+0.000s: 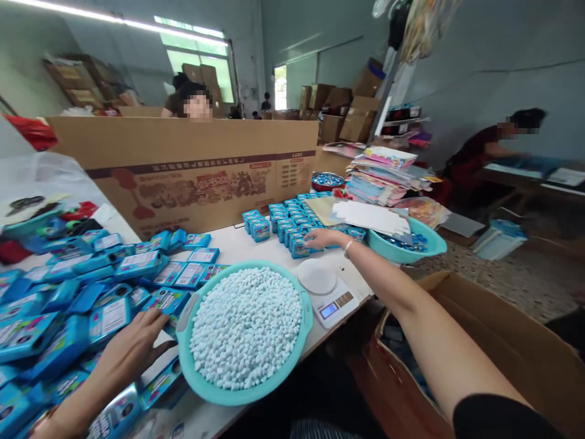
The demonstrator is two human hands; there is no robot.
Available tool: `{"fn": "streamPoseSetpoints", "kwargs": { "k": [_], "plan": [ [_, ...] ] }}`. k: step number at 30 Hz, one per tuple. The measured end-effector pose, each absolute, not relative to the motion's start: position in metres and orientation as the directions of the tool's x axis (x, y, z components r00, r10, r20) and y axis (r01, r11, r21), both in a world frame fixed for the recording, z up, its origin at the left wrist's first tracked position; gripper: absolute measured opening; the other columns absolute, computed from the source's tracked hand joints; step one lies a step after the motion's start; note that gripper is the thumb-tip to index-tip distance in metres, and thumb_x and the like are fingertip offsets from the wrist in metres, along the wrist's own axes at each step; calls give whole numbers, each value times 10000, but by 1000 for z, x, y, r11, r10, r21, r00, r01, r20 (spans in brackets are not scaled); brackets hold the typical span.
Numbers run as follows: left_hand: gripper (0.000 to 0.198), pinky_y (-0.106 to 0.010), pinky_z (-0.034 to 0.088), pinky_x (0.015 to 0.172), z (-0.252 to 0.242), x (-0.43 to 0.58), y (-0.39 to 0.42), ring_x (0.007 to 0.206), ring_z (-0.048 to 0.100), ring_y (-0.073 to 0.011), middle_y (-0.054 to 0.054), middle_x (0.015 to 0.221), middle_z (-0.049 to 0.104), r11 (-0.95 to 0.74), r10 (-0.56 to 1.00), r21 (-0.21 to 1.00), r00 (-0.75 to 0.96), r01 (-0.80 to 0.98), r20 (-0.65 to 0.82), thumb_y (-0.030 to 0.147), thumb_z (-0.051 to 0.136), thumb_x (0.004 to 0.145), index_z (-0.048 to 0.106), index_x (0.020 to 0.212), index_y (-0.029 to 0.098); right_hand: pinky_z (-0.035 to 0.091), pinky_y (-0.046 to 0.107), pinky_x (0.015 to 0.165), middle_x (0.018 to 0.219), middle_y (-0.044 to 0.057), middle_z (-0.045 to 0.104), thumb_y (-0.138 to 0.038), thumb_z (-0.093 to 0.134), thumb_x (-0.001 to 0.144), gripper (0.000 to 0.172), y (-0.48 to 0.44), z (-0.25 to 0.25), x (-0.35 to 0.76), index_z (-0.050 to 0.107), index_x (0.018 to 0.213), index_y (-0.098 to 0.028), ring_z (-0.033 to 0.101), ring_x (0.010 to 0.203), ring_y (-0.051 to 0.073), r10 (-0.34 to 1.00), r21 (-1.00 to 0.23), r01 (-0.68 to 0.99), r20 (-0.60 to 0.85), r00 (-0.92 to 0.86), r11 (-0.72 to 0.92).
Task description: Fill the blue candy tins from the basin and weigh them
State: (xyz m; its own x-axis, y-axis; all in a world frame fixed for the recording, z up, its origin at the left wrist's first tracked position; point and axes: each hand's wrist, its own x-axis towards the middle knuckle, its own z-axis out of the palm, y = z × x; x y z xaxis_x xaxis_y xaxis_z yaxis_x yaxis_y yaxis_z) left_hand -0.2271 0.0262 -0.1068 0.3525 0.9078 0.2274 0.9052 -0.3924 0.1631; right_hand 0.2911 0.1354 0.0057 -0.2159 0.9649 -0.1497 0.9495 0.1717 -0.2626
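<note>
My left hand (144, 338) rests low over a spread of blue packs (112, 320), fingers bent forward and thumb apart, with nothing visibly gripped. Beside it stands a turquoise basin (192, 384) heaped with small pale-blue candy-like pellets (247, 326). My right arm reaches forward across the table; its hand (325, 238) has the fingers together at the near end of a block of small blue boxes (287, 216). Those fingertips close on one small blue box (300, 246) at the corner. Between basin and right arm lies a white digital scale (336, 308) with a round white plate (317, 277).
A large cardboard sheet (219, 143) stands upright behind the table. At right are a second turquoise basin (427, 250) holding blue pieces, a pile of printed sheets (379, 177), and an open carton (493, 323) below. Other people (484, 146) work farther back.
</note>
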Motion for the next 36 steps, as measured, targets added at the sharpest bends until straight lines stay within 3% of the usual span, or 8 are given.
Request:
{"fn": "streamPoseSetpoints", "kwargs": {
  "k": [5, 9, 13, 20, 25, 29, 33, 36],
  "plan": [
    [651, -473, 429, 1121, -98, -219, 41, 1388, 458, -328, -175, 1500, 470, -534, 845, 128, 529, 836, 75, 285, 602, 763, 486, 1393, 174, 519, 284, 861, 1123, 72, 763, -373, 553, 955, 347, 79, 3, 220, 711, 1215, -205, 712, 1010, 218, 822, -408, 790, -146, -551, 458],
    [630, -441, 490, 1001, -72, -202, 27, 1204, 563, -341, -183, 1284, 574, -433, 898, 36, 435, 901, -64, 342, 629, 832, 479, 1416, 159, 531, 353, 904, 1209, 81, 734, -480, 642, 901, 478, 23, -4, 157, 643, 1324, -258, 697, 1075, 262, 517, -492, 494, -100, -850, 717],
    [502, -426, 511, 877, -57, -196, 10, 1021, 602, -321, -140, 1062, 605, -321, 940, -32, 315, 946, -133, 423, 582, 907, 560, 1340, 169, 524, 442, 963, 1234, 147, 709, -342, 577, 947, 390, 7, -25, 148, 641, 1303, -197, 664, 1149, 303, 747, -427, 639, 151, -648, 640],
    [333, -405, 515, 911, -53, -208, -16, 1043, 634, -312, -143, 1080, 657, -224, 962, 75, 232, 972, -143, 451, 584, 902, 667, 1017, 150, 581, 373, 893, 1079, 80, 764, -453, 532, 950, 318, -16, -83, 194, 721, 1073, -229, 725, 1005, 248, 905, -755, 513, 261, -336, 408],
    [613, -424, 517, 1005, -58, -220, -46, 1204, 618, -321, -180, 1337, 615, -136, 974, 237, 173, 962, -145, 581, 541, 894, 554, 1324, 144, 597, 393, 869, 1042, 79, 761, -508, 565, 919, 312, -22, -93, 207, 738, 1008, -264, 721, 996, 273, 938, -797, 496, 290, -188, 345],
    [1049, -501, 419, 1135, -90, -216, -75, 1434, 395, -378, -226, 1580, 341, -129, 991, 478, 134, 869, 25, 624, 718, 732, 256, 1540, 139, 556, 450, 965, 1187, 110, 715, -496, 505, 956, 375, -13, -95, 201, 694, 1191, -273, 672, 1127, 288, 900, -700, 566, 344, -269, 436],
    [804, -540, 466, 1083, -132, -211, -84, 1326, 517, -374, -183, 1427, 513, -93, 989, 508, 21, 856, 146, 514, 644, 796, 356, 1477, 199, 376, 597, 1115, 1556, 152, 431, -545, 567, 912, 610, 36, -64, 211, 507, 1457, -279, 376, 1442, 381, 856, -349, 792, 334, -395, 501],
    [719, -567, 480, 1054, -150, -208, -76, 1251, 560, -374, -168, 1305, 548, -82, 975, 518, -41, 851, 221, 523, 563, 822, 397, 1436, 188, 336, 671, 1079, 1559, 186, 413, -466, 604, 916, 566, 85, -24, 249, 529, 1434, -253, 369, 1424, 433, 960, -145, 966, 215, -181, 214]
  ]
}}
